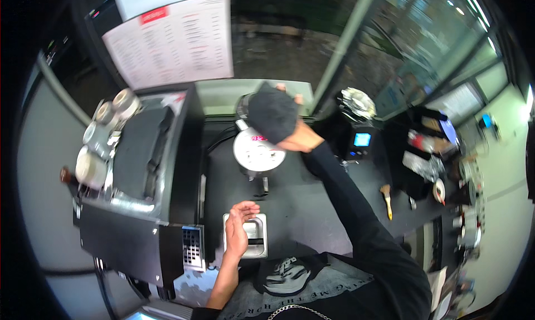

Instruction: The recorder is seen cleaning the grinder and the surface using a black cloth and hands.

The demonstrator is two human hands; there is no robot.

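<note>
My right hand is wrapped round a dark, blurred object, perhaps a cloth or a lid, raised over the back of a coffee grinder with a white top and red lit digits. Its near side shows a small black fork or spout below the top. Lower down, my left hand is held with fingers apart and nothing in it, above the left side of a steel knock box with a black bar.
An espresso machine with cups on top stands at left. Right of the grinder are a second grinder with a lit screen, a brush and packets. A printed sheet hangs on the glass behind.
</note>
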